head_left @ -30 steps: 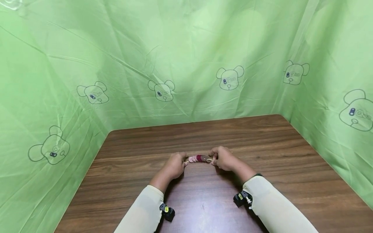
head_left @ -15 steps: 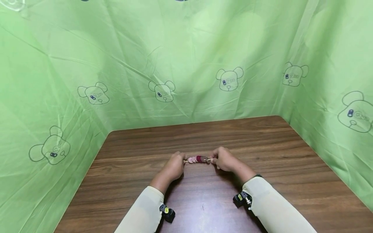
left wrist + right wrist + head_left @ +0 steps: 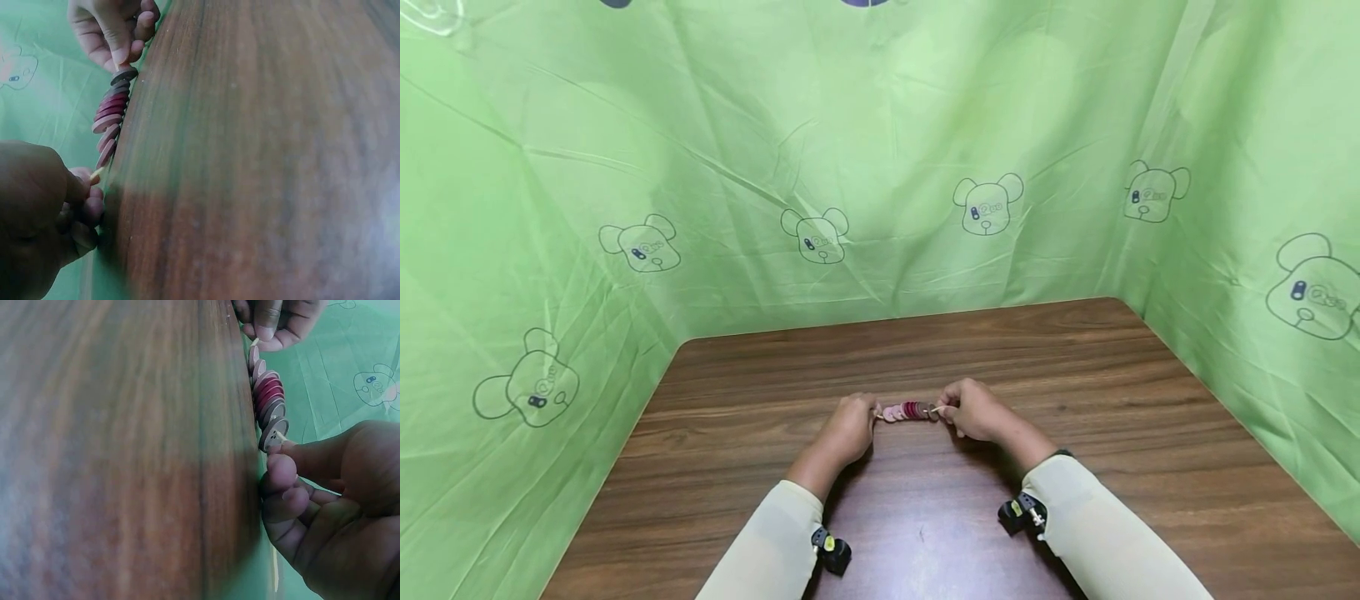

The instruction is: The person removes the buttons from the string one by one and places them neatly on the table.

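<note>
A row of buttons [image 3: 912,411], pink at the left, crimson in the middle and grey-brown at the right, is threaded on a pale cord. My left hand [image 3: 848,427] pinches the cord just beyond the pink end. At the grey-brown end, my right hand [image 3: 976,410] pinches the cord between thumb and finger. In the left wrist view a short bit of pale cord [image 3: 97,173] shows at the left fingertips. The right wrist view shows cord [image 3: 280,435] leaving a button's hole, and a loose pale tail [image 3: 275,569] below the right hand. Some buttons overlap at a slant.
The brown wood-grain table [image 3: 760,500] spreads around both hands. Green cloth [image 3: 895,125] with printed bear faces hangs behind it and along both sides. A small black device [image 3: 833,552] is strapped to the left sleeve, and another [image 3: 1022,514] to the right sleeve.
Both hands keep almost the same places. The left fingers have turned slightly, so the thumb shows less than a second ago. The button row has shifted very slightly left.
</note>
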### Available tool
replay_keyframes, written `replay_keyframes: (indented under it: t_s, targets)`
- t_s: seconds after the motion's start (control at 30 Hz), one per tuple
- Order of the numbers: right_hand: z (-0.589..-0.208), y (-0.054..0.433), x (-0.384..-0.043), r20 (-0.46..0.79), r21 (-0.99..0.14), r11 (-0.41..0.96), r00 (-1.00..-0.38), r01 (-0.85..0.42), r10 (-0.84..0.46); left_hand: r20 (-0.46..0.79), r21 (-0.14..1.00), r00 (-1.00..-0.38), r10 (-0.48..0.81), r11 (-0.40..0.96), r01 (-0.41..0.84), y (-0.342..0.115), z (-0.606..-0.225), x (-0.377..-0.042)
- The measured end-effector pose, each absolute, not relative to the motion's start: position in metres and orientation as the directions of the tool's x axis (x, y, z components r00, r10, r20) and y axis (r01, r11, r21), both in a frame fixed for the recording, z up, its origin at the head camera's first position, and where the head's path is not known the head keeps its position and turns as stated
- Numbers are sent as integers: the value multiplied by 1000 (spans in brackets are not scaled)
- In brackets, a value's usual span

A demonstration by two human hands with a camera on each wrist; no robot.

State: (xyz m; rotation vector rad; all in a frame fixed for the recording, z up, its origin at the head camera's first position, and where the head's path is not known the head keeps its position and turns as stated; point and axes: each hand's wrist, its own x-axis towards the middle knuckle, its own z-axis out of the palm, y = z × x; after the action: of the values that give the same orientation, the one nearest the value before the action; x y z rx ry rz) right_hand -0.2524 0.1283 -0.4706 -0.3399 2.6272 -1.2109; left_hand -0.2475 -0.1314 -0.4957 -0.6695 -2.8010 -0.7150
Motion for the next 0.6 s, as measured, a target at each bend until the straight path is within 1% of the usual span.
replay_keyframes:
  t_s: [0.2,0.37,0.5,0.6]
  targets:
    - [-471,129,-254,-89,-788,602,-944,-129,-319,239,473,-894,380,758,449,-134,-495,-249]
    - [-470,130,-255,-66,-802,579,-940,-150,-335,172,545,-920,353,744,387,-136,-493,-249]
    - [-471,129,-256,-70,-803,579,-943,-139,-324,122,588,-936,330,735,336,-136,-492,-250]
    - [-473,129,-257,-77,-816,564,-942,-129,-327,119,621,-938,325,713,325,-136,-493,-251]
